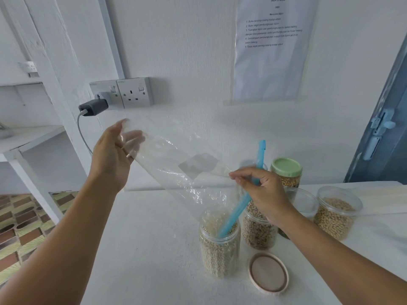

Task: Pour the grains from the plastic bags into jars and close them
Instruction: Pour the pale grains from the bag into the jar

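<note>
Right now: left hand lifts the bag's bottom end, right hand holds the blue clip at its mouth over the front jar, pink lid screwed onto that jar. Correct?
Not quite. In the head view the pink lid lies on the table beside the front jar, which is open. The left hand, right hand, bag and blue clip are as stated.

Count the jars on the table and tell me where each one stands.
5. Front jar under the plastic bag; second jar beside it, behind the right hand; green-lidded jar at the back; empty-looking jar; far-right jar. Others may be hidden.
</note>
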Action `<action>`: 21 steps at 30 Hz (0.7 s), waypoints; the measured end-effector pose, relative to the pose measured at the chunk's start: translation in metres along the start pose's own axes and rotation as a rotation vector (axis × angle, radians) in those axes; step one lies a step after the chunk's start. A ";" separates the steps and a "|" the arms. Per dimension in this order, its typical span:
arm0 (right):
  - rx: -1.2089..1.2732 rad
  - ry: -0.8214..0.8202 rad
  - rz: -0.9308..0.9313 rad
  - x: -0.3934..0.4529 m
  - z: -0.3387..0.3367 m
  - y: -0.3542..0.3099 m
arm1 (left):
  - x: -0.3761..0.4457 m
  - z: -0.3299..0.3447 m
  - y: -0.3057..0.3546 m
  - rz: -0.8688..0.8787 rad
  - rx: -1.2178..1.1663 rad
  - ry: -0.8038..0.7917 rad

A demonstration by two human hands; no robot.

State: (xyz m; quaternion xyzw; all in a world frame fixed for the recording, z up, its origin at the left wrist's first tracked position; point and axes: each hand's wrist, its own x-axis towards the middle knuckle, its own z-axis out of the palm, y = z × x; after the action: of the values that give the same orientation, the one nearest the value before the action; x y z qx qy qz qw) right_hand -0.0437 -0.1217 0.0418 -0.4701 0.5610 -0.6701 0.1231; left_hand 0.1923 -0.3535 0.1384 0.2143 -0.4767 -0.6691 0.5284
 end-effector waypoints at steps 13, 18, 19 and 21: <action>-0.043 0.014 -0.029 0.001 -0.003 0.006 | -0.006 0.007 0.016 0.117 0.183 -0.063; -0.052 0.026 -0.032 0.000 -0.005 0.008 | -0.005 0.007 0.018 0.095 0.125 -0.006; -0.052 0.030 -0.030 0.001 -0.005 0.007 | -0.006 0.007 0.018 0.091 0.106 0.015; -0.048 0.043 -0.022 0.002 -0.006 0.007 | -0.008 0.007 0.015 0.091 0.103 0.048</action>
State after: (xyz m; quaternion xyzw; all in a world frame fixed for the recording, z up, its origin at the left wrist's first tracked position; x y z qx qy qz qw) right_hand -0.0515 -0.1217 0.0367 -0.4647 0.5744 -0.6675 0.0924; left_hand 0.1967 -0.3431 0.1528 0.2351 -0.5069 -0.6137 0.5578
